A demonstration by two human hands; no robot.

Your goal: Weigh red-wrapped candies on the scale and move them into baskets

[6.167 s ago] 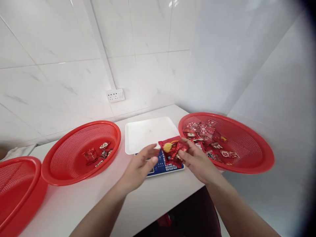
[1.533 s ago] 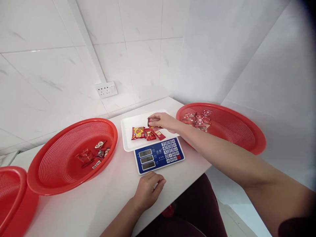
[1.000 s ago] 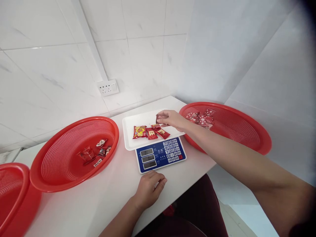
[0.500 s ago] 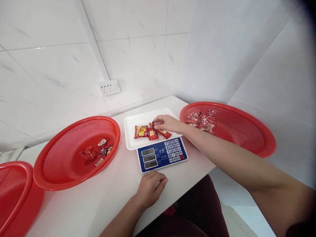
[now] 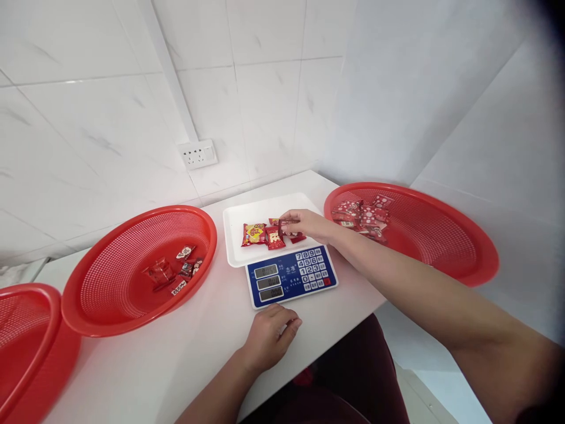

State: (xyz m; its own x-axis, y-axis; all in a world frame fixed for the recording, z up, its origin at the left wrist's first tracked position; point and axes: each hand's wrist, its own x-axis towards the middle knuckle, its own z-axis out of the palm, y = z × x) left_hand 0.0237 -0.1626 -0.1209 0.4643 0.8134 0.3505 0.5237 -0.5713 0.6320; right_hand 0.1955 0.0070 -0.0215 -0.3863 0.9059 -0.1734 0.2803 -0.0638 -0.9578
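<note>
My right hand (image 5: 304,224) is over the right part of a white tray (image 5: 238,253), its fingers closed on a small red snack packet (image 5: 289,226). More packets lie beside those fingers on the tray: a red-and-yellow snack packet (image 5: 254,234) at the left and a red packet with a cream print (image 5: 275,238) in the middle. Part of another red packet shows under my hand. The tray sits on a blue weighing scale (image 5: 291,274) with lit displays and a keypad. In front of the scale, my left hand (image 5: 271,335) rests loosely curled on the table, holding nothing.
A red basket (image 5: 106,247) with several wrapped sweets stands left of the scale, and another red basket (image 5: 48,353) is cut off at the left edge. To the right, a third red basket (image 5: 441,235) holds several red packets. A tiled wall (image 5: 269,118) rises behind the white table (image 5: 207,330).
My right hand has moved slightly right and down on the tray with the packet still between its fingers. My left hand has stayed in place. The view has shifted a little.
</note>
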